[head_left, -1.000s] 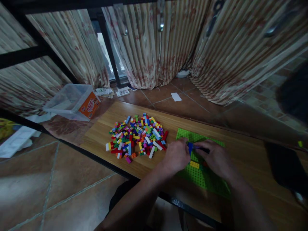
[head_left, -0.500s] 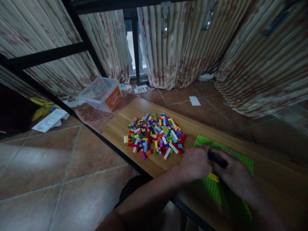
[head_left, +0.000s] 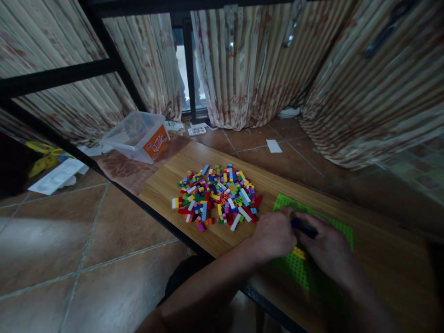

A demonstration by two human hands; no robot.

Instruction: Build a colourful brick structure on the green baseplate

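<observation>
Over the green studded baseplate (head_left: 300, 273) my two hands meet. My right hand (head_left: 324, 245) is closed on a dark blue, elongated toy brick piece (head_left: 304, 228), its exact make-up blurred in the dim light. My left hand (head_left: 276, 235) is curled shut right beside the piece; its fingertips are hidden, so what they grip cannot be told. A few yellow bricks (head_left: 299, 253) show on the baseplate just below the hands. To the left, a heap of multicoloured toy bricks (head_left: 222, 196) is spread on the wooden bench top (head_left: 192, 157).
A clear plastic box (head_left: 128, 134) with an orange label stands beyond the bench's far left end. Paper (head_left: 274, 146) lies on the tiled floor, and white packaging (head_left: 57, 175) sits at far left. Striped curtains (head_left: 236, 69) hang behind. A dark bar runs along the near edge.
The whole view has shifted slightly, so everything sits a little further left. Both hands keep nearly the same grip and place over the baseplate.
</observation>
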